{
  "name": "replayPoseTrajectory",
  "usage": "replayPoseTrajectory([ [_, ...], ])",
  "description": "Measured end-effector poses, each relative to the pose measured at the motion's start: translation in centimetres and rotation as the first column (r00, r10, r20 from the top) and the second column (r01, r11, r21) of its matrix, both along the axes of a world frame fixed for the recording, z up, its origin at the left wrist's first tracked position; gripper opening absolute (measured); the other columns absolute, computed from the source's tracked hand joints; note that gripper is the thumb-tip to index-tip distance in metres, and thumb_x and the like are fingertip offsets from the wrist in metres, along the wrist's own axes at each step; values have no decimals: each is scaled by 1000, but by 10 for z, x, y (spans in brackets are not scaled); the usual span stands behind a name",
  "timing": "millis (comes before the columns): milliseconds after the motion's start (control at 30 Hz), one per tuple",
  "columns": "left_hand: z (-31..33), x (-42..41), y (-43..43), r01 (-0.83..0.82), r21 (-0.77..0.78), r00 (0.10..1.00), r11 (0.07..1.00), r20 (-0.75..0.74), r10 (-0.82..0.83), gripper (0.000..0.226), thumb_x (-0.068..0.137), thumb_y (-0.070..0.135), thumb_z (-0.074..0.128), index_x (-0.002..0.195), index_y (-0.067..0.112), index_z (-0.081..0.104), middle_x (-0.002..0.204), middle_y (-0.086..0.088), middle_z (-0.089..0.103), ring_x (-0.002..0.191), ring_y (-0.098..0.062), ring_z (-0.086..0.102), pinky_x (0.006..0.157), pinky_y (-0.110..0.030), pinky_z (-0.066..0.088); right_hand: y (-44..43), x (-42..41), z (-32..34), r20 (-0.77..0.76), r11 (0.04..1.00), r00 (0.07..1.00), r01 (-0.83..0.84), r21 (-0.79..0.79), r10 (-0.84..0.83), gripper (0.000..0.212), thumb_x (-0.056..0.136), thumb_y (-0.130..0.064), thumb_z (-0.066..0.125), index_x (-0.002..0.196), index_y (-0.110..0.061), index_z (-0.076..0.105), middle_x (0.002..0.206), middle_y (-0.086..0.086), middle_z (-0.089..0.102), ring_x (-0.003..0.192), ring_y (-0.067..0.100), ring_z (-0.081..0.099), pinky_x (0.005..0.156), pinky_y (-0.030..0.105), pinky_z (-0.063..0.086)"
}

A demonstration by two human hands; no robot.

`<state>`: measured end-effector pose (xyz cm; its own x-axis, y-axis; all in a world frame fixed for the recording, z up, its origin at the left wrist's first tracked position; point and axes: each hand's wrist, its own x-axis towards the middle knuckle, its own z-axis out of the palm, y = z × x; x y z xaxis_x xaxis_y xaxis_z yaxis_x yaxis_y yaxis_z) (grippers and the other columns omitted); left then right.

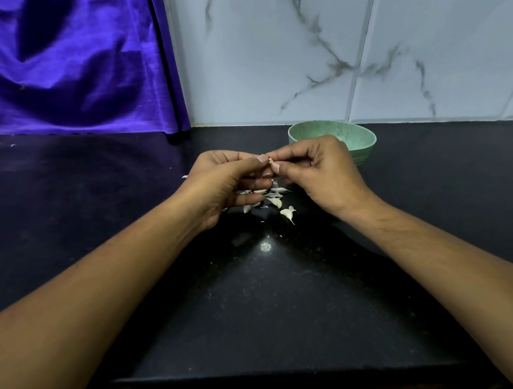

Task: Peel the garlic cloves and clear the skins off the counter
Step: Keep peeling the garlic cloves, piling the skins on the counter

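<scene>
Left hand (229,185): pinching the garlic clove (271,161).
Right hand (325,176): pinching it too.
Skins (276,202): lying at 6 o'clock of the clove.

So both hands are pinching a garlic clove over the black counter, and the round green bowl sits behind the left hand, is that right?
Not quite. The head view shows the round speckled green bowl behind the right hand, not the left hand. The rest holds: both hands pinch a small garlic clove over the black counter.
</scene>
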<state>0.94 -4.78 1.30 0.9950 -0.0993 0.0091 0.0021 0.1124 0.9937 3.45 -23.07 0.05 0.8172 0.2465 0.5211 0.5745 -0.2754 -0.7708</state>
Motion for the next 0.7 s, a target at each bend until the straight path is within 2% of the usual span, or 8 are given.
replayPoseTrajectory([
  [133,0,1,2,-3,54,1000,999,28,1,14,94,13,72,98,0,73,90,-12,77,76,-16,74,60,-26,61,-1,-2,2,29,1000,1000,7,-27,-7,19,89,0,74,105,-9,81,94,1,80,90,12,77,88,34,61],
  [267,-1,0,2,-2,91,1000,996,25,0,26,94,13,72,108,-9,70,92,-14,76,82,-21,73,65,-28,61,-2,-2,3,97,993,995,36,-112,-25,17,89,-4,76,105,-9,81,95,-3,79,88,3,74,79,16,53],
  [467,0,-1,0,-27,111,999,993,35,23,26,94,10,70,108,-12,69,89,-15,75,80,-22,73,62,-26,61,-2,-4,3,94,991,995,40,-129,-28,18,89,-5,77,105,-11,81,95,-5,79,88,1,74,79,15,54],
  [567,0,-2,-2,-62,132,997,989,55,55,18,93,7,68,102,-9,71,82,-13,74,70,-18,72,59,-25,59,-1,-5,3,70,992,997,29,-126,-20,19,89,-3,76,106,-11,81,95,-4,80,89,5,75,83,22,59],
  [700,-2,-2,-3,-91,149,993,985,83,79,11,92,3,65,93,-7,70,79,-16,72,65,-18,71,56,-25,59,0,-7,3,64,993,998,23,-119,-16,19,90,-3,75,106,-11,81,95,-3,80,89,5,75,84,22,59],
])
